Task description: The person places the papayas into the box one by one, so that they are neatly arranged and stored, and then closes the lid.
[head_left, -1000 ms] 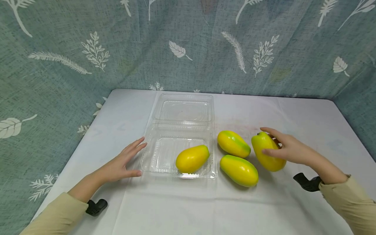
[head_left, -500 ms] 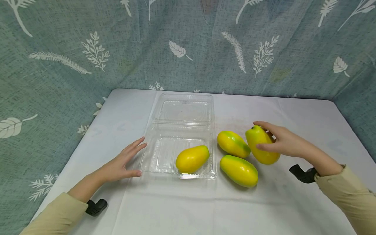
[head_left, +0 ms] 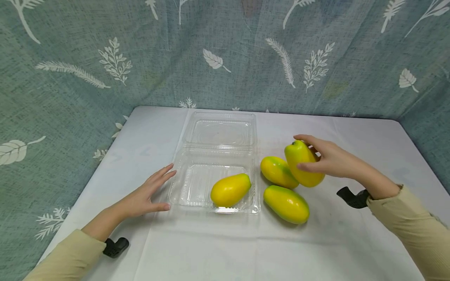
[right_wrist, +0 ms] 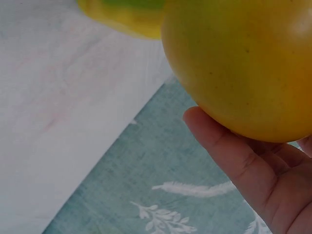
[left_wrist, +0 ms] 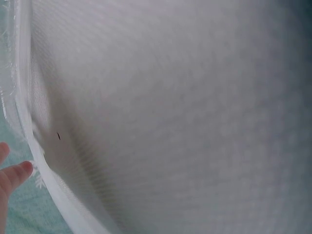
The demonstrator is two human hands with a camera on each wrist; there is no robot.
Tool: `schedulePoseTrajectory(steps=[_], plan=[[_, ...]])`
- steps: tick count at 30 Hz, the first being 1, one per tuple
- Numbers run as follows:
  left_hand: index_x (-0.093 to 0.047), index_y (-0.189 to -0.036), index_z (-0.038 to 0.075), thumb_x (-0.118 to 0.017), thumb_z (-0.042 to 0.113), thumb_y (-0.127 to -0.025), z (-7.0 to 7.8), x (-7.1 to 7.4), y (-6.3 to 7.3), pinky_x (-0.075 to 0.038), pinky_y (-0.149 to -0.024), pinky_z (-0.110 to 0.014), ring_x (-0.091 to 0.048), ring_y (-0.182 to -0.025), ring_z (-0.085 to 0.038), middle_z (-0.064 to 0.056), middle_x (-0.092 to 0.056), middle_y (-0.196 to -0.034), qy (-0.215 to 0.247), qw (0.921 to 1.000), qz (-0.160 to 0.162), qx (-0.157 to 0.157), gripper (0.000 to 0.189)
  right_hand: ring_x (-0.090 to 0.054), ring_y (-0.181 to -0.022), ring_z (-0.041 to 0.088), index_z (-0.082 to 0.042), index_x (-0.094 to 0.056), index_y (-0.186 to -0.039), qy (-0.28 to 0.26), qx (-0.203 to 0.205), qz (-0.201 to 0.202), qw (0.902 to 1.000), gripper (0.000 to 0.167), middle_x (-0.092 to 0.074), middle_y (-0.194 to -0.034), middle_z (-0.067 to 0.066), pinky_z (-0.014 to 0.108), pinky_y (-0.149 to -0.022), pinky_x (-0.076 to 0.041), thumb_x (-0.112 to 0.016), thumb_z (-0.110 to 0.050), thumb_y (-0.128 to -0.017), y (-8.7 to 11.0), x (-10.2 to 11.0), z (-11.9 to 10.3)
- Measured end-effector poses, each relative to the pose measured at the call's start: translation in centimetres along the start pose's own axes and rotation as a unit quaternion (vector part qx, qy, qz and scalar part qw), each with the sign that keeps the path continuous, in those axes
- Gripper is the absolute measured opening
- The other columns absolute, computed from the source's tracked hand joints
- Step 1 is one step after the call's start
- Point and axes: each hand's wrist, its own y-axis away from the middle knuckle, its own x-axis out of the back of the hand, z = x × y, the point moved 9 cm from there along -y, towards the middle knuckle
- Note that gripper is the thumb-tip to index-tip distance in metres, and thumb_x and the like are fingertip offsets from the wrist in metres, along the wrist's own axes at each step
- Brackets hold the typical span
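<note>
A tan sleeve (head_left: 66, 255) and black mount (head_left: 116, 248) sit behind the left grip (head_left: 147, 197), which is spread, thumb apart from its straight fingers, holding nothing. Just right of its fingertips is the clear box (head_left: 191, 181); whether they touch I cannot tell. The box's lid (head_left: 219, 132) lies folded back, farther off from that grip. Well to the grip's right, inside the box, lies the first fruit (head_left: 230, 190), yellow with a green tip. Next, between the two grips, the far fruit (head_left: 275, 171) and near fruit (head_left: 286, 205) rest on the white-covered counter (head_left: 211, 246). The held fruit (head_left: 303, 166) is in the right grip (head_left: 327, 158), pinched between thumb and curved fingers, stem end away from the palm. It overlaps the far fruit in the head view; contact is unclear. A second mount (head_left: 352, 197) hangs behind this grip.
</note>
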Motion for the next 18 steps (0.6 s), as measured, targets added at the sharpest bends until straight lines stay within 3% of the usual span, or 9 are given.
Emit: schedulePoseTrajectory(steps=[18], plan=[[-0.025,-0.144,0.009,-0.075,0.024,-0.073,-0.1,0.0,-0.1,-0.022,-0.096,-0.066,-0.008,-0.138,-0.03,-0.004,-0.008,-0.154,0.0,1.0,-0.001,0.0,0.088,-0.051,-0.105,0.027,-0.012,-0.031,-0.141,0.015,0.014,0.01,0.9997,0.07,-0.054,-0.12,0.01,0.041,-0.084,-0.047,-0.064,-0.034,-0.085,-1.8,0.6,-2.1]])
